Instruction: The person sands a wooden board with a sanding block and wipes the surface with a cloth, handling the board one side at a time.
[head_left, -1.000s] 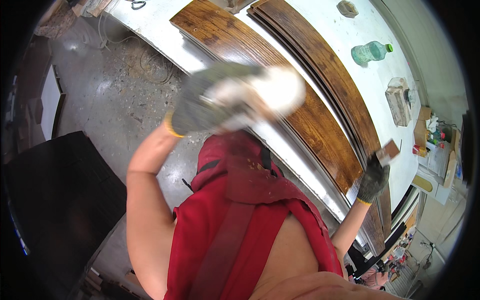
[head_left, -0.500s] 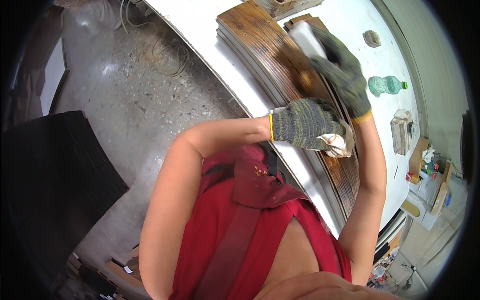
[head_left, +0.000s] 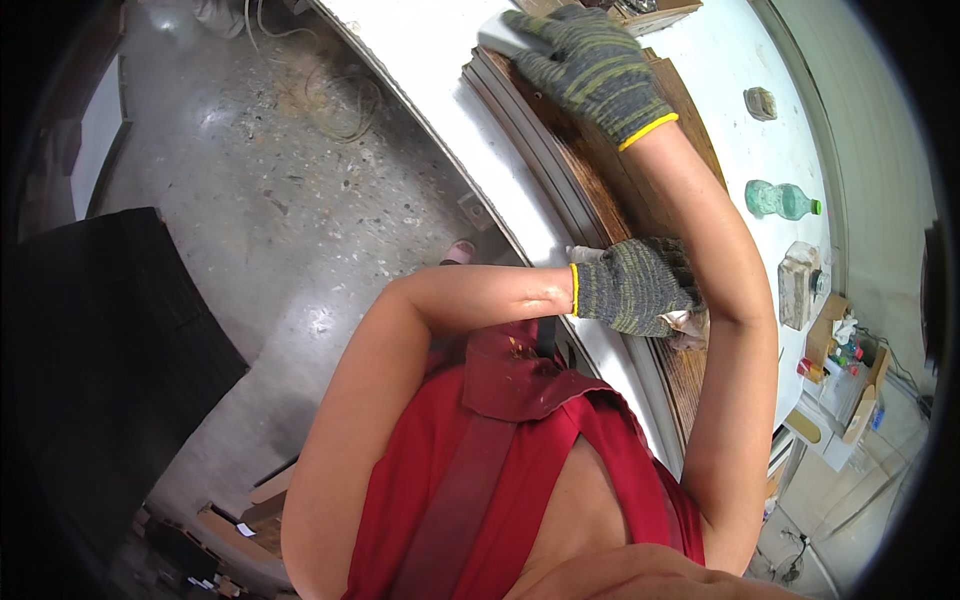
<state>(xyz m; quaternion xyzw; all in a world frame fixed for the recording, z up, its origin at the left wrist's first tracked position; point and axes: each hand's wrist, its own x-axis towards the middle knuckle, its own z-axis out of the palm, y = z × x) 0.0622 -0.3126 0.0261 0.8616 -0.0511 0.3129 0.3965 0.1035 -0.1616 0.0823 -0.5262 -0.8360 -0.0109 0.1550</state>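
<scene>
A stack of long, dark brown wood-grain boards [head_left: 635,190] with pale grey edges lies along the white table. My left hand [head_left: 638,287], in a grey-green knit glove with a yellow cuff, is closed on a crumpled, stained white rag [head_left: 688,328] over the near part of the top board. My right hand [head_left: 592,72], gloved alike, reaches over the boards' far end. A pale white block [head_left: 503,36] shows at its fingertips, mostly covered by the fingers and blending into the table.
A green plastic bottle [head_left: 783,200] lies on the white table [head_left: 735,130]. Beside it are a small brownish block [head_left: 760,103] and a dusty rectangular container [head_left: 798,286]. A wooden box [head_left: 665,17] stands at the far end. A cardboard box [head_left: 858,390] of odds and ends is at right.
My right hand has moved farther away and left with the white block, to the boards' far end. My left hand with the rag has shifted slightly right and nearer in the picture.
</scene>
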